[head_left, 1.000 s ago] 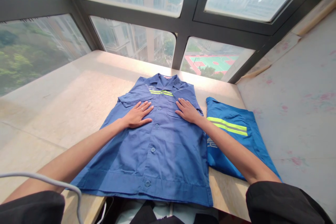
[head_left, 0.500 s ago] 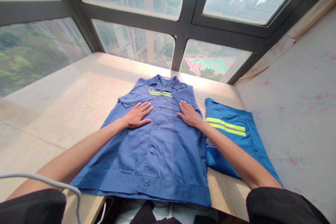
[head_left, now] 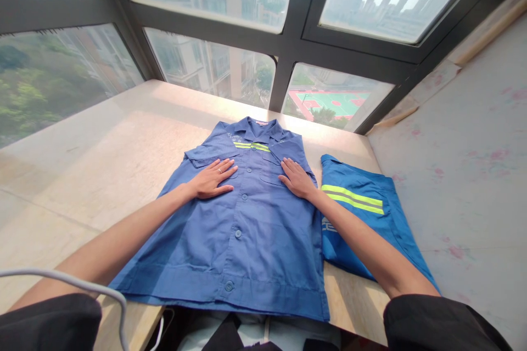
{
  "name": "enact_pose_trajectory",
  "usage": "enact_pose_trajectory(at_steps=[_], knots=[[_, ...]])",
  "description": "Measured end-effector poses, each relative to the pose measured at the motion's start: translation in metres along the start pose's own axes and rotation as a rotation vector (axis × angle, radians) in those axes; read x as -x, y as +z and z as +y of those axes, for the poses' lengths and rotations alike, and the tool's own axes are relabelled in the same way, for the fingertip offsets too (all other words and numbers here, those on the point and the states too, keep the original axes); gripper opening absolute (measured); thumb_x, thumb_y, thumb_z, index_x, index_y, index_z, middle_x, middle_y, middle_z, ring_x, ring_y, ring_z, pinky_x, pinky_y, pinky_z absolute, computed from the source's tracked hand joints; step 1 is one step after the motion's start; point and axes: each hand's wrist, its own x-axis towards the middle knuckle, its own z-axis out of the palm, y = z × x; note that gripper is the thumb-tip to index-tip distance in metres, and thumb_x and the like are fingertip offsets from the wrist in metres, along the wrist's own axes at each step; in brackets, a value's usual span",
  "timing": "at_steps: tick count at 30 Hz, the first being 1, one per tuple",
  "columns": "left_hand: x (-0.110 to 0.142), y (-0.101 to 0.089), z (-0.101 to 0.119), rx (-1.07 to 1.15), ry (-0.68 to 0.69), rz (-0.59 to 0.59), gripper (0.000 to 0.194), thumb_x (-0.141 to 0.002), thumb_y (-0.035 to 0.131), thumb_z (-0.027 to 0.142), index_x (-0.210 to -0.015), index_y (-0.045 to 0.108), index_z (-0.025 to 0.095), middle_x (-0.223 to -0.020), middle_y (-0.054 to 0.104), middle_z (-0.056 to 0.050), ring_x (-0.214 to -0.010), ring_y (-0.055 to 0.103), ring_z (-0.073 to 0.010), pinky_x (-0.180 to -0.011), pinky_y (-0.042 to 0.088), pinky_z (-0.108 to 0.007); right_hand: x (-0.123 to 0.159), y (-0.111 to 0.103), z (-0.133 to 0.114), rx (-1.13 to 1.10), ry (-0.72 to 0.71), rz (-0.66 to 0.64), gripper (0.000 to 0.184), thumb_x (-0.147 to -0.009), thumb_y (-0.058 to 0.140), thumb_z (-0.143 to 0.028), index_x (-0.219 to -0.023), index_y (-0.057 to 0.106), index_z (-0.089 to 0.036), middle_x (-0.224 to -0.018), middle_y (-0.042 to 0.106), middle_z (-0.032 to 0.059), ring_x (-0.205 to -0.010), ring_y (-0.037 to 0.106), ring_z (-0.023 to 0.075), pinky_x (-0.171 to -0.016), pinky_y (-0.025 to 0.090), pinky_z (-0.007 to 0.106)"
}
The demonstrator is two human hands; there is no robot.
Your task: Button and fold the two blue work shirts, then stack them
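A blue button-front work shirt [head_left: 272, 241] lies spread face up, collar toward the window, its short sleeves folded inward over the chest. Yellow reflective stripes show between the sleeves. My left hand [head_left: 213, 179] rests flat on the left chest just below one folded sleeve, fingers extended, a ring on one finger. On the other side of the button line, my right hand [head_left: 297, 178] lies flat below the other sleeve. Both palms press on the cloth without gripping it. The shirt's hem hangs slightly past the front edge.
A folded brighter-blue garment [head_left: 356, 230] with yellow reflective stripes lies right of the shirt, under my right forearm. Pale stone sill [head_left: 102, 159] extends left. A grey cable [head_left: 82, 281] crosses my left forearm. Window frames [head_left: 284, 46] stand behind, a floral-papered wall [head_left: 465, 186] at right.
My left hand has slid very slightly to the left on the shirt. The right hand stays almost in place, and the view has shifted a little.
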Motion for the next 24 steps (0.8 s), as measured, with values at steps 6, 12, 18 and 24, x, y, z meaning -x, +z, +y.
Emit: enact_pose_trajectory(at_steps=[6, 12, 18, 24], knots=[[0.0, 0.001, -0.005, 0.001, 0.008, 0.021, 0.078, -0.099, 0.024, 0.067, -0.159, 0.027, 0.017, -0.165, 0.015, -0.014, -0.154, 0.012, -0.0254, -0.125, 0.008, -0.044, -0.002, -0.002, -0.001, 0.007, 0.0, -0.002, 0.071, -0.104, 0.023, -0.055, -0.154, 0.037, -0.006, -0.161, 0.028, 0.0175, -0.152, 0.022, 0.0278, -0.123, 0.022, 0.047], [-0.007, -0.002, -0.009, -0.012, 0.004, -0.001, 0.075, -0.101, 0.025, 0.064, -0.159, 0.026, 0.017, -0.165, 0.017, -0.014, -0.154, 0.013, -0.0261, -0.124, 0.01, -0.045, -0.01, -0.005, -0.003, 0.054, 0.005, -0.015, 0.068, -0.104, 0.024, -0.052, -0.153, 0.038, -0.007, -0.161, 0.03, 0.0174, -0.151, 0.025, 0.0293, -0.122, 0.024, 0.048], [-0.009, -0.013, -0.004, -0.074, -0.121, 0.017, 0.077, -0.098, 0.034, 0.067, -0.157, 0.034, 0.018, -0.164, 0.02, -0.017, -0.154, 0.014, -0.0307, -0.122, 0.012, -0.05, -0.004, -0.014, -0.023, 0.15, 0.085, 0.079, 0.069, -0.104, 0.03, -0.047, -0.152, 0.034, 0.001, -0.157, 0.035, 0.023, -0.148, 0.029, 0.0336, -0.122, 0.021, 0.05], [0.035, -0.003, 0.044, 0.009, -0.094, -0.037, 0.086, -0.096, 0.024, 0.073, -0.159, 0.026, 0.015, -0.164, 0.016, -0.019, -0.154, 0.012, -0.0323, -0.122, 0.016, -0.05, 0.031, -0.013, -0.065, 0.09, 0.041, 0.084, 0.072, -0.103, 0.029, -0.053, -0.155, 0.031, -0.003, -0.161, 0.028, 0.0192, -0.152, 0.022, 0.0311, -0.123, 0.019, 0.049]])
